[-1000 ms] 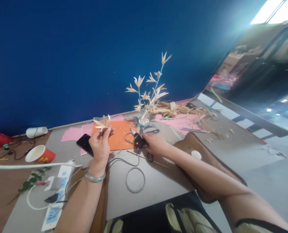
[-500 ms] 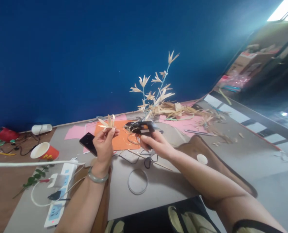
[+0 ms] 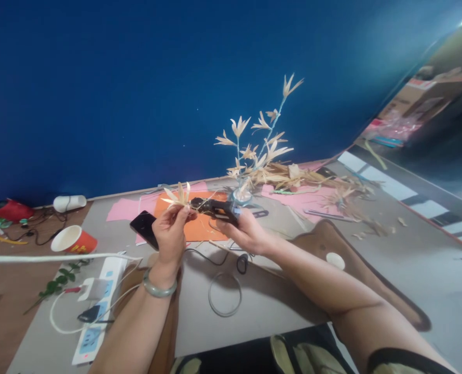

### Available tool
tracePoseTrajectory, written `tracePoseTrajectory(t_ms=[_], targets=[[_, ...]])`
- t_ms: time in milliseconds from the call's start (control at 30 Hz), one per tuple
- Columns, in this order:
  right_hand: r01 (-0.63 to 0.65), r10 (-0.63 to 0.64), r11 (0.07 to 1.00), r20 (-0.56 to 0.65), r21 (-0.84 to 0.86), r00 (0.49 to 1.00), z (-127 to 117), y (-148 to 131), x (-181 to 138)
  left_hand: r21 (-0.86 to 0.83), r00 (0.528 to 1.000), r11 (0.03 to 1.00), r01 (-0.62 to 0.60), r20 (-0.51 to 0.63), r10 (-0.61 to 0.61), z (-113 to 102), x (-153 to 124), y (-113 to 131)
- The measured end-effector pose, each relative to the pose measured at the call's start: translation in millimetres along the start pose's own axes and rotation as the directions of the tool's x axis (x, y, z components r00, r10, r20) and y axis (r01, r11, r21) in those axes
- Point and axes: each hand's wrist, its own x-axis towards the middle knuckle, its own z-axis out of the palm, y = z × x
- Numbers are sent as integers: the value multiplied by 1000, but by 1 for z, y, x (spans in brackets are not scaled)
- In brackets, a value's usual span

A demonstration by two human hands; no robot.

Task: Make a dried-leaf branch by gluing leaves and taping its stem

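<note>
My left hand (image 3: 171,234) pinches a small cluster of pale straw leaves (image 3: 178,196), held up above the table. My right hand (image 3: 244,232) grips a black glue gun (image 3: 215,206) and points its nozzle left at the base of that cluster. Its black cord (image 3: 211,257) trails down onto the grey table (image 3: 254,301). Behind the hands stands a tall branch of straw leaves on a blue stem (image 3: 260,140). A green bangle (image 3: 159,290) circles my left wrist.
A black phone (image 3: 143,227) lies on orange paper (image 3: 200,226) and pink sheets (image 3: 124,209). A wire ring (image 3: 225,293), white power strip (image 3: 94,306), red paper cup (image 3: 74,241), white cup (image 3: 68,202), loose straw (image 3: 332,187) and a brown leather piece (image 3: 332,244) lie around. Blue wall behind.
My right hand picked the glue gun up from the table and swung it left to the leaf cluster. My left hand stayed raised with the cluster.
</note>
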Motion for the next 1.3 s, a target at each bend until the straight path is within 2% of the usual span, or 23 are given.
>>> tracePoseTrajectory(t_ms=[300,533,733,967,1300], targets=[[-64,63,997,24,39,998,2,2,0,3,998,999,35,-58,-34,-2,0,-4],[-57,55,998,34,41,998,0,-2,2,19,1000,1000,12,-7,-12,-1,-1,-4],[-49,48,998,38,33,998,0,-1,1,-13,999,999,41,-3,-41,-1,-2,-1],[-79,80,996,40,-29,996,-1,-1,0,13,1000,1000,3,1,-3,0,-2,-1],[-89,91,995,41,-50,995,-2,-2,0,-32,1000,999,15,20,-15,-1,-2,-1]])
